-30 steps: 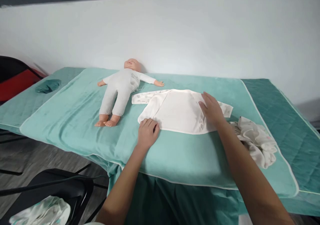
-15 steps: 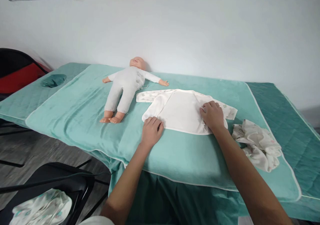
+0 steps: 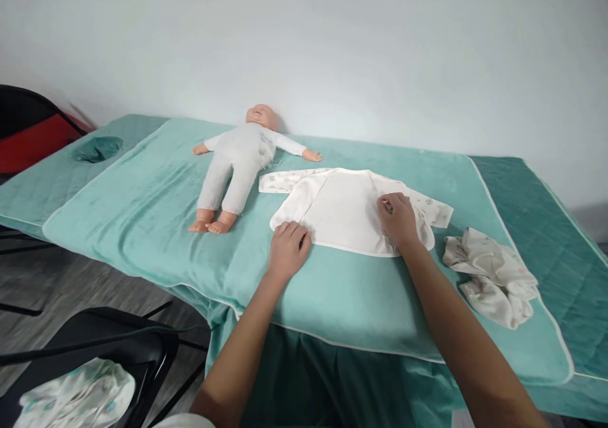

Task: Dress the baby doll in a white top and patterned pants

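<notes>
A white baby shirt (image 3: 339, 209) with small prints on its sleeves lies spread on the light green mat. My left hand (image 3: 289, 247) rests palm down on the shirt's lower left edge, its fingers lightly bent and the thumb apart. Over the right part of the shirt, my right hand (image 3: 399, 219) is closed, with thumb and fingers pinched together at the cloth near the front flap. How much fabric lies between those fingertips is hidden. Left of the shirt, a baby doll (image 3: 236, 162) in a white suit lies on its back, arms spread.
A crumpled printed cloth (image 3: 494, 276) lies on the mat (image 3: 142, 225) to the right. The padded table (image 3: 546, 238) stands against a white wall (image 3: 380, 67). At lower left, a black chair (image 3: 114, 330) holds another printed cloth (image 3: 78, 393). A red and black chair (image 3: 33, 137) stands farther left.
My right hand has shifted slightly left across the shirt, its fingers drawn closer together. My left hand stays on the lower left edge. The view has tilted slightly.
</notes>
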### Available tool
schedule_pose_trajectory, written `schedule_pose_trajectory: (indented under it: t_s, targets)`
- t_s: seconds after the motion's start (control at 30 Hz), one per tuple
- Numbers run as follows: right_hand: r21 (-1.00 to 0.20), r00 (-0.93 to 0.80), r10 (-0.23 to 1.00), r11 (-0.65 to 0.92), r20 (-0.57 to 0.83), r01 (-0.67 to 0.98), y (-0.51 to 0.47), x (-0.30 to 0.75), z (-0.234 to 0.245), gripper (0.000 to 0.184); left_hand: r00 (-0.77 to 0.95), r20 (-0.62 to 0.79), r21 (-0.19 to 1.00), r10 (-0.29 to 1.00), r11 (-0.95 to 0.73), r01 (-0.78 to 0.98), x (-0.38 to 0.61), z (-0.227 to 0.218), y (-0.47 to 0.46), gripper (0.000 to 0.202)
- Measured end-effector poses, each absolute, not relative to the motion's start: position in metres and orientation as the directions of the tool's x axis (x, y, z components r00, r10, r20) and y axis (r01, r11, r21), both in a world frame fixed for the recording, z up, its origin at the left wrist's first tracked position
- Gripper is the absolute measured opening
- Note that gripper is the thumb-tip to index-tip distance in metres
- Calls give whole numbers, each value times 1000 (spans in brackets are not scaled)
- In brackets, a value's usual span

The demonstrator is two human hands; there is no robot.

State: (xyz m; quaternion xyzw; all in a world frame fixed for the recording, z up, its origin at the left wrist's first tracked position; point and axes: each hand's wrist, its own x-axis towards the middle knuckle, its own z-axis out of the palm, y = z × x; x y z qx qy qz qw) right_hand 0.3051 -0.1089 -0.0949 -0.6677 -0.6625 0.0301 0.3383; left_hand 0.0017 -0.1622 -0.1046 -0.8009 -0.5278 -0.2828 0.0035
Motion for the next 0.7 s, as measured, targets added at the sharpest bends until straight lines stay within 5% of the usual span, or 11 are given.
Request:
schedule_pose_trajectory:
  t_s: [0.17,0.33,0.53,0.7]
  targets:
    - [-535,1,916,233,401,812,-128,307,-101,29,281,450,309,848,-443,842,1,-104,-163,28]
    - [-432,-193,910,350,366,831,-158,300,-104,36,275,460,328,845,-449,831,1,-102,-163,28]
    - [-269,-230,915,325,331,907,-184,271,-90,39,168,464,577,870,-441,688,-12,-93,-168,24]
    - [-390,-269,899,398,346,831,-141,213,-64,41,98,510,648,855,-456,610,-62,-61,-167,19]
